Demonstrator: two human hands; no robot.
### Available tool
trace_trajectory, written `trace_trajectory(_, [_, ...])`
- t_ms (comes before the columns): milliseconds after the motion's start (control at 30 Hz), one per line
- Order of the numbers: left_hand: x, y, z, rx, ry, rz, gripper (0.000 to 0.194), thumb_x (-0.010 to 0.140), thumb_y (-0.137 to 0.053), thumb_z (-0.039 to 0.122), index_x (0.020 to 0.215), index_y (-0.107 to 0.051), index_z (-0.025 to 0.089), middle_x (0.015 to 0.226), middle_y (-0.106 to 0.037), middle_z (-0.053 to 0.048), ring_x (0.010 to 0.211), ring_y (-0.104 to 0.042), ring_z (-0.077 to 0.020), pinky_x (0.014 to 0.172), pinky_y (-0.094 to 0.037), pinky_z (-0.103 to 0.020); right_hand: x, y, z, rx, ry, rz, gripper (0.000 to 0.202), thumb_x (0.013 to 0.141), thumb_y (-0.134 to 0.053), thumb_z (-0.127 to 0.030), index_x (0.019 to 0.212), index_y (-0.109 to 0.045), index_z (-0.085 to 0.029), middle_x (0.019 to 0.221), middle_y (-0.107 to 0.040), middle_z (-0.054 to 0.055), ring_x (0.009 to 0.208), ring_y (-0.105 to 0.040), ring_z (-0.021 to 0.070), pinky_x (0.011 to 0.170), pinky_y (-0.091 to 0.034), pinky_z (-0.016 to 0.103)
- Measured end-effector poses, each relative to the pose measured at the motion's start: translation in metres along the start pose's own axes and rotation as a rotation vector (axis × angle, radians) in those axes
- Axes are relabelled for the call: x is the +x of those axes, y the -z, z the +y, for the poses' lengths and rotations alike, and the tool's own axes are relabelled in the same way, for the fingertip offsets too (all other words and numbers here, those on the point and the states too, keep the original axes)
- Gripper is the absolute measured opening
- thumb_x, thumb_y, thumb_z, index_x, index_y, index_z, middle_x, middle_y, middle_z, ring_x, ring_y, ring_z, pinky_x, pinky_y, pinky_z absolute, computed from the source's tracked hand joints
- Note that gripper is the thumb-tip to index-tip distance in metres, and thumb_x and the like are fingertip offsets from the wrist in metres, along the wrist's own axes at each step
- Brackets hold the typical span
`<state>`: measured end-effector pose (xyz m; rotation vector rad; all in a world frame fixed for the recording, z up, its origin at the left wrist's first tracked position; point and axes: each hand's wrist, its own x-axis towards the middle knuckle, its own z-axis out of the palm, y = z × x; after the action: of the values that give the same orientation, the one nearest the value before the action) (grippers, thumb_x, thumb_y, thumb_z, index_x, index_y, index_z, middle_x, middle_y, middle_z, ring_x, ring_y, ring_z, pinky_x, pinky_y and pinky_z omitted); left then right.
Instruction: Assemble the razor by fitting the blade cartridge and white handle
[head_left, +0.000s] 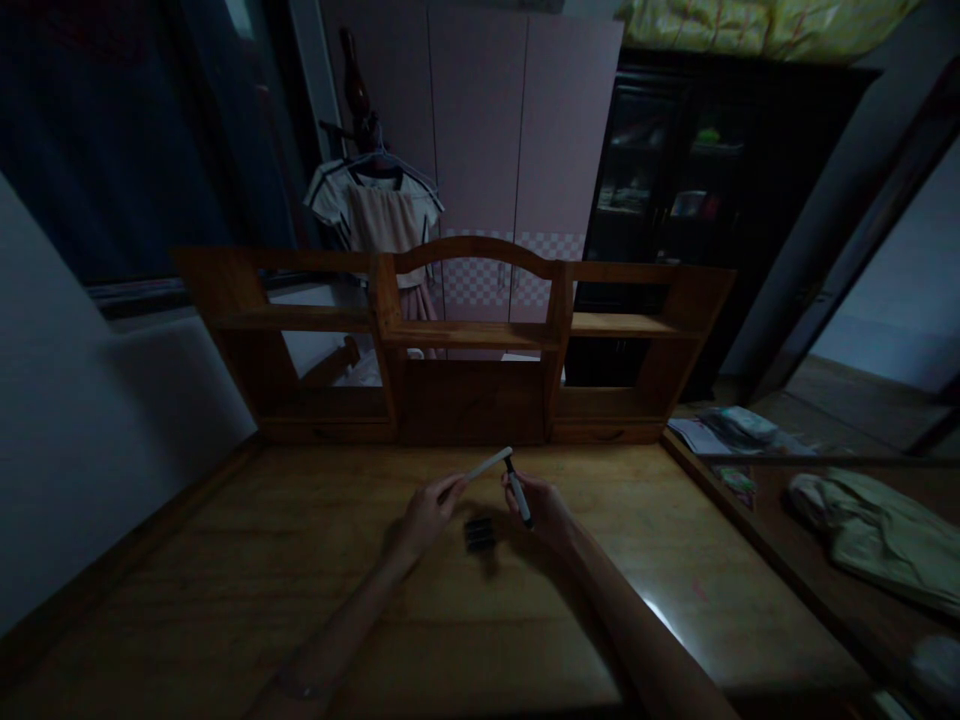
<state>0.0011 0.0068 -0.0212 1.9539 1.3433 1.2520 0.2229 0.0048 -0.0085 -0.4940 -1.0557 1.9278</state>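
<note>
Between the fingertips of my left hand [429, 515] is a slim white stick [486, 465], slanting up to the right. My right hand [546, 508] is closed round a grey-and-black handle [517, 492] with a narrow dark upper end. That dark end meets or nearly meets the far tip of the white stick; whether they touch I cannot tell. In this dim light the exact kind of either thing is unclear. On the wooden desk [315, 580], below and between my hands, lies a small black block [480, 534] made up of several dark strips.
A wooden shelf unit [472, 340] runs along the desk's back edge. To the right, lower down, are papers [739, 430] and a pale green cloth [892, 535]. A white wall [90, 420] borders the left side. Clothes [382, 210] hang before a pink wardrobe [480, 130].
</note>
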Motion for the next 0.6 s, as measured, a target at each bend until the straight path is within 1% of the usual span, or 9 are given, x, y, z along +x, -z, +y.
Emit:
trace_trajectory(167, [0.001,0.000,-0.008,0.038,0.032,0.030,0.034,0.085,-0.049,0.042,0.102,-0.068,0.019,0.102,-0.070,-0.006,0.095,-0.064,-0.0220,0.086,-0.049,-0.033,0.000,0.002,0.000,0.020,-0.009,0.003,0.029,0.083,-0.052,-0.043,0.093,-0.054,-0.017,0.057,-0.053,-0.004,0.038,-0.044,0.0073,0.036,-0.034,0.018])
trace_trajectory(333, [0.001,0.004,-0.003,0.005,0.027,0.073,0.034,0.086,-0.049,0.041,0.103,-0.067,0.018,0.103,-0.070,-0.007,0.095,-0.064,-0.0214,0.084,-0.050,-0.032,-0.001,0.002,0.001,0.055,-0.010,-0.029,0.026,0.086,-0.048,-0.040,0.096,-0.055,-0.016,0.057,-0.053,-0.004,0.038,-0.044,0.0073,0.037,-0.036,0.019])
trace_trajectory(467, [0.000,0.002,0.003,-0.039,-0.011,0.037,0.033,0.085,-0.049,0.040,0.103,-0.067,0.019,0.104,-0.069,-0.006,0.097,-0.064,-0.0209,0.087,-0.049,-0.032,0.000,0.001,0.003,0.041,-0.017,-0.028,0.027,0.086,-0.049,-0.040,0.096,-0.055,-0.016,0.057,-0.054,-0.003,0.039,-0.044,0.0074,0.037,-0.036,0.018])
trace_trajectory(600, [0.001,0.001,0.000,-0.026,0.025,0.045,0.034,0.085,-0.049,0.041,0.101,-0.068,0.019,0.103,-0.070,-0.007,0.096,-0.064,-0.0224,0.087,-0.050,-0.035,0.001,0.001,0.003,0.027,0.004,-0.020,0.027,0.086,-0.049,-0.040,0.095,-0.055,-0.016,0.057,-0.053,-0.003,0.038,-0.043,0.0073,0.036,-0.034,0.018])
